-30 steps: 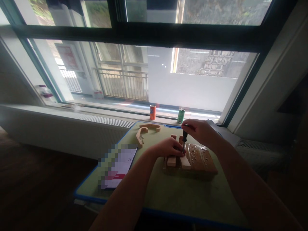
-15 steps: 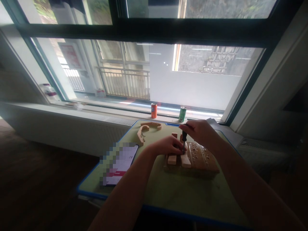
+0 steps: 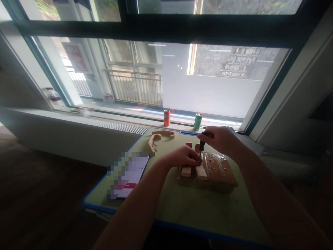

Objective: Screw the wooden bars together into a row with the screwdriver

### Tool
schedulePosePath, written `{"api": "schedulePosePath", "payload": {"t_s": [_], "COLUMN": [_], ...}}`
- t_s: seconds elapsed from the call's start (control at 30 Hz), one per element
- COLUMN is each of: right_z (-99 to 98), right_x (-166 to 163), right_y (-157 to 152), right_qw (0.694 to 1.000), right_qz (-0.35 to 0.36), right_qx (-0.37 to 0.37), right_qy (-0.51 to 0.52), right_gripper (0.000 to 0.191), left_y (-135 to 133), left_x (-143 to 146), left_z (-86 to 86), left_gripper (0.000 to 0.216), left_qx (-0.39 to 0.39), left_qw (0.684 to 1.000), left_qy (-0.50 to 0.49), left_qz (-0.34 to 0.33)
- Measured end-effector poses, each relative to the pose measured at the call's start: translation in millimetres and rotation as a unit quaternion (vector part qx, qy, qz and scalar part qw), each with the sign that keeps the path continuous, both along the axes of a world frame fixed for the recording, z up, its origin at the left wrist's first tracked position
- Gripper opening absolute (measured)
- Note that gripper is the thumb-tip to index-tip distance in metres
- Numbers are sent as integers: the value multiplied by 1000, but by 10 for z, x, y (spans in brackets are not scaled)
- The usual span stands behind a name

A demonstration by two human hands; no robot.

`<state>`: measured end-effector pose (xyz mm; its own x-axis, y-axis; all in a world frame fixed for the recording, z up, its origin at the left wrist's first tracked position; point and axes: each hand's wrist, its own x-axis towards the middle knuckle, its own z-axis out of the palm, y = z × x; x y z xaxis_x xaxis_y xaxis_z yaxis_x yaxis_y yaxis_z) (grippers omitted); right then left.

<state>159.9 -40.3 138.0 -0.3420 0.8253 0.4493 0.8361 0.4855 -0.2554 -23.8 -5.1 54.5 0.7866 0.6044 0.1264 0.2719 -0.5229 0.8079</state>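
Observation:
My right hand [image 3: 218, 137] is closed around the black handle of a screwdriver [image 3: 201, 145], which stands nearly upright with its shaft pointing down. Its tip meets a pale wooden piece [image 3: 201, 172] lying on a brown board [image 3: 223, 177]. My left hand [image 3: 185, 156] is beside the tip, its fingers pinched together near the shaft; whatever they hold is too small to make out. To the left on the board sits another wooden block [image 3: 186, 171]. Clear plastic packaging with small hardware [image 3: 214, 165] covers the board's right part.
Curved wooden pieces [image 3: 154, 142] lie at the back left of the green table [image 3: 171, 208]. A tablet-like screen [image 3: 132, 177], partly pixelated, rests at the left. An orange can [image 3: 167, 118] and a green can [image 3: 198, 122] stand on the windowsill.
My right hand and the screwdriver handle have shifted slightly to the right, tilting the screwdriver a little. My left hand stays by the tip. The whole view has moved slightly.

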Motion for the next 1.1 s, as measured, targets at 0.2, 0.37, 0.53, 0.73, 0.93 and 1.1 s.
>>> {"api": "schedulePosePath", "payload": {"t_s": [0.2,0.37,0.53,0.73,0.93,1.1], "right_z": [-48,53,18,5,69,-40], "right_x": [-73,22,31,63,83,-44], "right_y": [-5,-59,30,25,-32,39], "right_qw": [996,995,996,996,992,995], "right_qz": [73,92,-35,60,82,-13], "right_qx": [-25,-38,51,-69,-101,83], "right_qy": [47,13,-59,1,3,-48], "right_gripper": [34,34,50,43,41,39], "left_y": [-26,-10,-4,-7,-17,-45], "left_x": [23,29,24,20,20,11], "left_z": [11,-2,-1,19,28,58], "left_gripper": [26,28,27,27,27,29], "left_qx": [22,15,3,24,10,22], "left_qw": [1000,1000,1000,1000,1000,1000], "left_qy": [10,12,2,7,2,17], "left_qz": [7,16,1,9,0,10]}}
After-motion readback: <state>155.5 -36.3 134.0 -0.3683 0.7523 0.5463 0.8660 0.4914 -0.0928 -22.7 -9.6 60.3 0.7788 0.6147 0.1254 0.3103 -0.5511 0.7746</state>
